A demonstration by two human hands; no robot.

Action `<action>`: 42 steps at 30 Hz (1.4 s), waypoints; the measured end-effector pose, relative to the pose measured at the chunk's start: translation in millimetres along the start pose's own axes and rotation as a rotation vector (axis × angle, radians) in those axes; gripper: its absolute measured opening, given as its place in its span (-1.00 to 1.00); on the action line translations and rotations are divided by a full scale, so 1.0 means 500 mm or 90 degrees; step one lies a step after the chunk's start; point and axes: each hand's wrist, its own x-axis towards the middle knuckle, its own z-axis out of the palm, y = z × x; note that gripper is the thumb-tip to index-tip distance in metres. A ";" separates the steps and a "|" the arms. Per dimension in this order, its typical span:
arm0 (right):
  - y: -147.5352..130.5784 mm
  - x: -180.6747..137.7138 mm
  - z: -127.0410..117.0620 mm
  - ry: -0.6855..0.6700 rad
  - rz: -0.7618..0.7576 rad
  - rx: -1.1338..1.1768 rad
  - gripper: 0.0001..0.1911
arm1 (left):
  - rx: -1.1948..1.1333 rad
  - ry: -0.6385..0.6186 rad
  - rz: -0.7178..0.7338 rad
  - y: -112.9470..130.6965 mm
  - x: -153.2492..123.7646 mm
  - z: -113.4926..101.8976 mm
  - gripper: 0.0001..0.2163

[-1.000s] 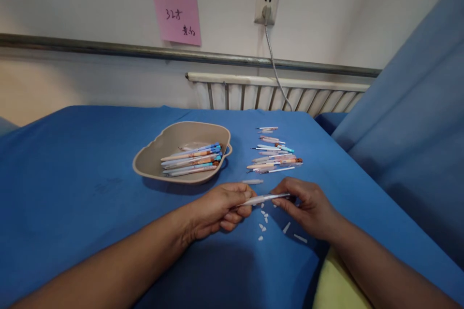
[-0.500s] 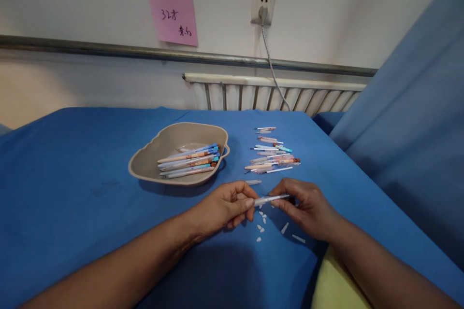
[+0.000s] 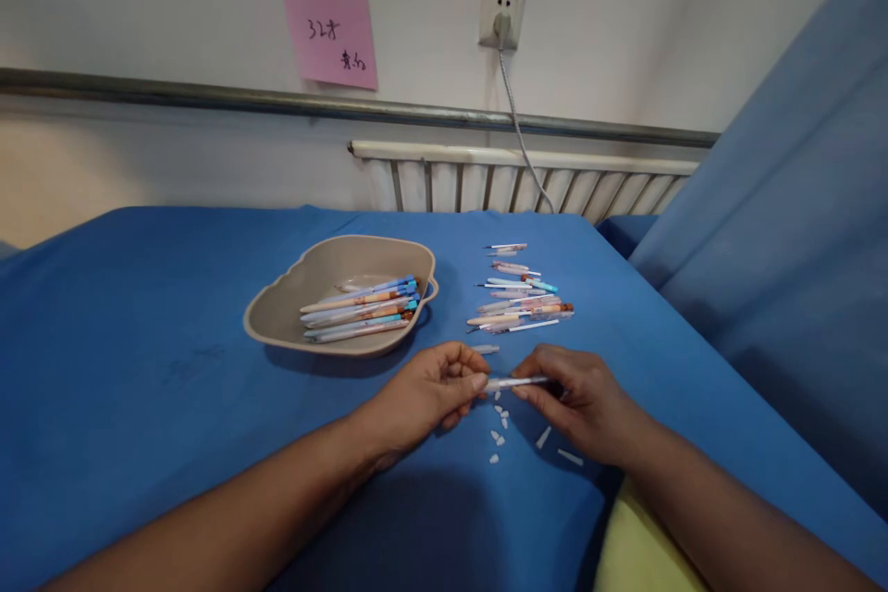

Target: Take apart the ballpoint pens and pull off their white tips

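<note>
A slim, whitish pen part [image 3: 505,383], seemingly a barrel with a refill, lies level between my two hands. My left hand [image 3: 434,393] pinches its left end with thumb and fingers. At the other end, the thumb and fingers of my right hand [image 3: 583,402] are closed on it, covering part of it. Several small white pen pieces [image 3: 500,414] lie on the blue cloth just below, along with two longer white cone-like pieces [image 3: 571,457] near my right hand. A pale pen part [image 3: 487,349] rests just beyond my fingers.
A beige basin [image 3: 277,324] holding several assembled pens [image 3: 367,307] stands at the left. Beyond my hands, loose barrels and refills [image 3: 520,310] lie in rows on the blue cloth [image 3: 173,444]. Behind are a white rail [image 3: 444,152] and a plugged-in cable [image 3: 517,116]; a blue curtain [image 3: 783,185] hangs right.
My right hand has shifted slightly left along the pen part, closer to my left hand. The dark end near my right fingers shows less now. The objects on the cloth are unchanged.
</note>
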 end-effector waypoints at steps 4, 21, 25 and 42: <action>-0.005 -0.002 -0.002 0.004 0.024 0.019 -0.93 | 0.014 0.025 0.018 0.003 -0.005 0.004 -0.74; -0.016 -0.003 -0.007 -0.090 0.002 0.013 -0.84 | 0.281 0.059 0.180 0.004 -0.014 -0.005 -0.90; -0.020 -0.004 -0.007 -0.102 0.013 0.015 -0.85 | 0.314 0.056 0.204 0.002 -0.013 -0.007 -0.92; -0.019 -0.002 0.002 -0.156 0.167 0.346 -0.76 | 0.587 -0.049 0.482 0.020 -0.037 -0.012 -0.87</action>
